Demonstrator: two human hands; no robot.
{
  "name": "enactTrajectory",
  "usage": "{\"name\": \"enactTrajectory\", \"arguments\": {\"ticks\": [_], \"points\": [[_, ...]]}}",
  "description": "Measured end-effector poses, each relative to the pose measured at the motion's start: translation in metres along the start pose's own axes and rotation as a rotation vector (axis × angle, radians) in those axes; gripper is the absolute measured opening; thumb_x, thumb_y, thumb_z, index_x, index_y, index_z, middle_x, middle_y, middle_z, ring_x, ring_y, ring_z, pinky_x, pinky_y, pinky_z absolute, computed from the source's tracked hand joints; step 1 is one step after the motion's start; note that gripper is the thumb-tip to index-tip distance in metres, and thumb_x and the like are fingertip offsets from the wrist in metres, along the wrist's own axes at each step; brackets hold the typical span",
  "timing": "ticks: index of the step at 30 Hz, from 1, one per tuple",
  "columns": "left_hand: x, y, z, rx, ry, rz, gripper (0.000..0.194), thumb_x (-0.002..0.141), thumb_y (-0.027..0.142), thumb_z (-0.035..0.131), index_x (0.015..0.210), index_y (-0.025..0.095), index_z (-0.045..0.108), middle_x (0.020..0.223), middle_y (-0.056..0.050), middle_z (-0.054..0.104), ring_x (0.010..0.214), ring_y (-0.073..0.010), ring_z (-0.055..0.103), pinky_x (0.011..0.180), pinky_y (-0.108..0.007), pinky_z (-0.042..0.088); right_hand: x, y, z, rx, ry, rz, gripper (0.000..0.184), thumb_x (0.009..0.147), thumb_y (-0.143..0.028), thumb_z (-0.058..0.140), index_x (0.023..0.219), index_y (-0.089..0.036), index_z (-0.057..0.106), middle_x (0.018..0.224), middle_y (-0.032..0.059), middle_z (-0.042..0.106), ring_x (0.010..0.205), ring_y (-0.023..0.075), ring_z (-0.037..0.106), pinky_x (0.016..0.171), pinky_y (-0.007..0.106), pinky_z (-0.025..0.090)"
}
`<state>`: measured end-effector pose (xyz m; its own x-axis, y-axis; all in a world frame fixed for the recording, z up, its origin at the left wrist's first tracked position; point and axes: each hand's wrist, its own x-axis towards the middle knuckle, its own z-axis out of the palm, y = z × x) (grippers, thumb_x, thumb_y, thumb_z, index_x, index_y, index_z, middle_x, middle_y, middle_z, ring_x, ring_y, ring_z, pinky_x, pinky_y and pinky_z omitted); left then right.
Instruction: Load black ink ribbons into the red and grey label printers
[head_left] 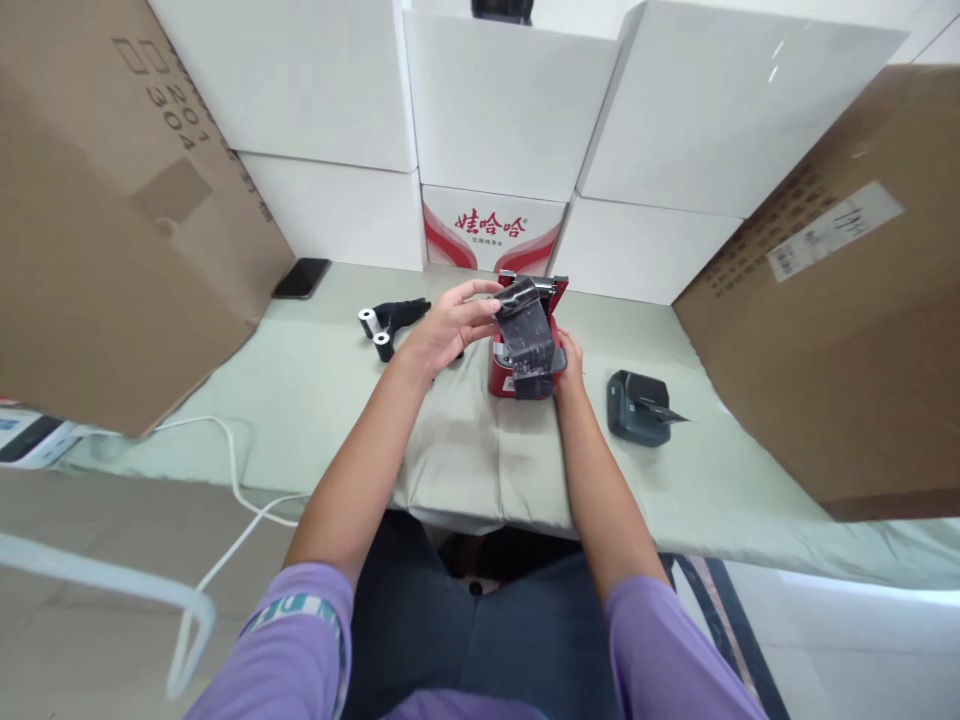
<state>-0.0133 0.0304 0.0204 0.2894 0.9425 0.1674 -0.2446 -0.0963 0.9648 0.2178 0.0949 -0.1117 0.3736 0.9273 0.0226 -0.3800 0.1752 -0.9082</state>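
A small red printer-like device stands on the cloth-covered table with its lid raised. From its upper part a wide, shiny black strip hangs down over the front. My left hand pinches the upper left end of this strip between thumb and fingers. My right hand is closed around the device's right side, its fingers partly hidden behind it. Left of my left hand lie two small rolls, a white and black roll and a black roll, beside a crumpled black piece.
A dark grey device with a black strip sticking out sits to the right. A phone lies at the back left. White boxes line the back; large cardboard boxes flank both sides. A white cable hangs over the front left edge.
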Motion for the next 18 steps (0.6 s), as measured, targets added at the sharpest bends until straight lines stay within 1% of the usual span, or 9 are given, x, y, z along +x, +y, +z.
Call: {"name": "enactTrajectory", "arguments": {"ticks": [1,3,6,8,10,12,15,18], "points": [[0.005,-0.004,0.002,0.038,-0.015,-0.017,0.034,0.079,0.029,0.075,0.110,0.018,0.067,0.106,-0.007,0.078,0.100,-0.0220,0.077,0.103,-0.045,0.059,0.000,-0.001,0.001,-0.002,0.021,0.014,0.008,0.078,-0.027,0.070,0.084,-0.022,0.070,0.078,-0.0012,0.076,0.086,0.0190,0.073,0.087,0.034,0.061],[0.017,-0.013,0.005,0.186,0.000,-0.027,0.031,0.077,0.027,0.076,0.106,0.017,0.070,0.105,-0.009,0.078,0.101,-0.0240,0.076,0.104,-0.047,0.057,-0.001,-0.003,0.002,-0.006,0.053,0.041,0.006,0.078,-0.023,0.067,0.083,-0.022,0.071,0.077,-0.0013,0.076,0.085,0.0187,0.073,0.088,0.034,0.061],[0.035,-0.027,0.008,0.525,0.060,-0.012,0.026,0.075,0.021,0.076,0.101,0.019,0.074,0.105,-0.008,0.080,0.109,-0.0287,0.074,0.107,-0.050,0.052,-0.003,-0.005,0.004,0.012,0.063,0.046,0.009,0.077,-0.019,0.064,0.082,-0.022,0.072,0.077,-0.0023,0.077,0.082,0.0174,0.071,0.086,0.032,0.061],[0.043,-0.036,0.009,0.737,0.053,-0.013,0.025,0.076,0.021,0.075,0.100,0.022,0.077,0.106,-0.006,0.080,0.114,-0.0311,0.072,0.111,-0.055,0.045,-0.005,-0.005,0.004,0.039,0.060,0.034,0.010,0.077,-0.018,0.064,0.082,-0.022,0.072,0.077,-0.0031,0.076,0.078,0.0159,0.070,0.083,0.030,0.060],[0.048,-0.041,0.011,0.890,0.012,-0.024,0.024,0.079,0.024,0.073,0.102,0.024,0.078,0.109,-0.005,0.081,0.115,-0.0320,0.071,0.115,-0.060,0.037,-0.005,-0.004,0.004,0.065,0.057,0.038,0.010,0.077,-0.018,0.064,0.082,-0.021,0.072,0.075,-0.0036,0.076,0.075,0.0148,0.069,0.081,0.029,0.059],[0.051,-0.044,0.013,1.002,-0.038,-0.027,0.025,0.083,0.028,0.071,0.107,0.025,0.079,0.111,-0.006,0.081,0.117,-0.0334,0.068,0.115,-0.063,0.031,-0.005,-0.004,0.004,0.073,0.059,0.053,0.009,0.077,-0.018,0.065,0.082,-0.021,0.070,0.073,-0.0038,0.075,0.072,0.0143,0.068,0.079,0.028,0.059],[0.055,-0.043,0.018,1.138,-0.110,-0.023,0.026,0.085,0.031,0.069,0.109,0.027,0.080,0.107,-0.006,0.082,0.126,-0.0381,0.058,0.113,-0.063,0.029,-0.003,-0.004,0.003,0.067,0.049,0.051,0.006,0.077,-0.019,0.067,0.083,-0.021,0.069,0.074,-0.0040,0.075,0.073,0.0141,0.069,0.078,0.027,0.059],[0.060,-0.039,0.023,1.209,-0.162,-0.055,0.022,0.083,0.030,0.071,0.103,0.029,0.081,0.101,-0.005,0.082,0.127,-0.0400,0.053,0.112,-0.062,0.028,-0.002,-0.004,0.002,0.058,0.044,0.053,0.007,0.076,-0.020,0.069,0.083,-0.022,0.069,0.075,-0.0045,0.074,0.076,0.0146,0.070,0.078,0.028,0.060]]}}
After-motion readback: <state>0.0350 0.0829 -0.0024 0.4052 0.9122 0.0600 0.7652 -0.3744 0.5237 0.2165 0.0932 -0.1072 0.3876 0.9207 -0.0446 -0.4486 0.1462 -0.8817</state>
